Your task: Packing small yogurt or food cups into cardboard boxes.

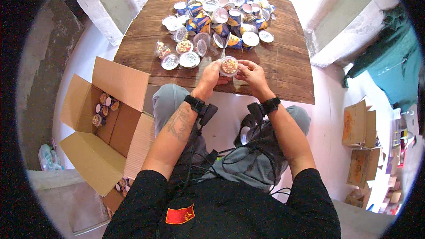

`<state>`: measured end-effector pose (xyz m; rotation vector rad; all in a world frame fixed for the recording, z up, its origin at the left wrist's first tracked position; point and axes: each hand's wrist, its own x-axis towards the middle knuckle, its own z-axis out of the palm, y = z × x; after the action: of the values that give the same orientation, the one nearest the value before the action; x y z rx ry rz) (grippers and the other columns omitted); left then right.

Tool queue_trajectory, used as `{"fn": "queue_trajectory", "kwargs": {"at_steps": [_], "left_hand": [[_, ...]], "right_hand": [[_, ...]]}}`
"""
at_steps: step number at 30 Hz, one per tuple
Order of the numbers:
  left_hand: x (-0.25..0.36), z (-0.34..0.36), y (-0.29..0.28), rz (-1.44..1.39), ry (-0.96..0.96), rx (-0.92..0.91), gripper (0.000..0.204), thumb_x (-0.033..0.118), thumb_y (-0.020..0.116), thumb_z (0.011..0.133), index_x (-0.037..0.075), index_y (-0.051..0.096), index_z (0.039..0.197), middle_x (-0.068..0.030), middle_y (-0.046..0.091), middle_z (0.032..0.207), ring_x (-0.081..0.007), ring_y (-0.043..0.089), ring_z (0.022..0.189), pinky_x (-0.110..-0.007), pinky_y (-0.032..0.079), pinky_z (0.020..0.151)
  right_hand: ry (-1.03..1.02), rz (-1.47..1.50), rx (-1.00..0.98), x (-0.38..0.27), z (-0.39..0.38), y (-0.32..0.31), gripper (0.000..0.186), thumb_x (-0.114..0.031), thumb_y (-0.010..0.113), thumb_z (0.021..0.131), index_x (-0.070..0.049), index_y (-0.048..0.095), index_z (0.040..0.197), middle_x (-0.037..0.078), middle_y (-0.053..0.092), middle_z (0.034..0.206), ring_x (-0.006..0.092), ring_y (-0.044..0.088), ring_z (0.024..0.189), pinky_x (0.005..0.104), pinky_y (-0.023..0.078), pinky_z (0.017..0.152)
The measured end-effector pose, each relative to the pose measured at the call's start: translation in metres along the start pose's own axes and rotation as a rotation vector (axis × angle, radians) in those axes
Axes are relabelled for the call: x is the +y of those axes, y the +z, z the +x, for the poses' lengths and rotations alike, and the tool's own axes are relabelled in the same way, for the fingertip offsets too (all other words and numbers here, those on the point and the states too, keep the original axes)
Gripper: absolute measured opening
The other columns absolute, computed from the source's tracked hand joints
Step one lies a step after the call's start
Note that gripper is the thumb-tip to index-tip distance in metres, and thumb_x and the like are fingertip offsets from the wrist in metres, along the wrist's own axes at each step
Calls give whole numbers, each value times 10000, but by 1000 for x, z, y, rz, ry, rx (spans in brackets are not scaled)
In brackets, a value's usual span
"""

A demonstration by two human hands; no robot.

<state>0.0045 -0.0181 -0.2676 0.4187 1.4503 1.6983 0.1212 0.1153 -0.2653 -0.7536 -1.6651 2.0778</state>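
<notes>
Just over the table's near edge I hold a small snack cup (229, 65), its clear round top facing up over orange, yellow and pinkish bits. My left hand (210, 79) wraps round the cup's left side and underside. The fingers of my right hand (253, 78) are bent against its right rim. Close beyond the left hand lie a white round lid (189, 59), a clear lid (202, 46) and another filled cup (184, 46). Farther back on the wooden table (146, 26) is a heap of blue-and-yellow printed cups (220, 28), several on their sides.
An open cardboard box (124, 126) on my left holds several filled cups (106, 106); its flaps reach near my left knee. More cartons (355, 124) stand on the floor at the right, below a green cloth (385, 62). Walls rise behind the table.
</notes>
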Motion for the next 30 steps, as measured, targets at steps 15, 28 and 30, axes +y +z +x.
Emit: {"fn": "queue_trajectory", "kwargs": {"at_steps": [15, 28, 30], "left_hand": [[-10, 10, -5, -60, 16, -16, 383, 332, 346, 1021, 80, 544, 1231, -81, 657, 1059, -187, 675, 862, -325, 571, 697], [-11, 12, -6, -70, 29, -55, 375, 297, 328, 1026, 43, 533, 1211, -87, 639, 1092, -191, 668, 877, -325, 580, 722], [-9, 14, -9, -57, 21, -69, 373, 293, 333, 1024, 38, 533, 1211, -89, 637, 1098, -195, 668, 885, -326, 584, 723]], "right_hand": [[-60, -74, 31, 14, 13, 3, 268, -204, 627, 944, -4, 638, 1122, 74, 680, 979, 135, 652, 777, 270, 556, 628], [-41, -83, 96, 29, 26, 2, 265, -235, 572, 970, 2, 658, 1052, 66, 679, 931, 134, 644, 748, 272, 526, 589], [-91, -238, 100, 33, 36, -1, 265, -239, 579, 963, -5, 660, 1058, 69, 682, 959, 147, 645, 814, 303, 539, 632]]}}
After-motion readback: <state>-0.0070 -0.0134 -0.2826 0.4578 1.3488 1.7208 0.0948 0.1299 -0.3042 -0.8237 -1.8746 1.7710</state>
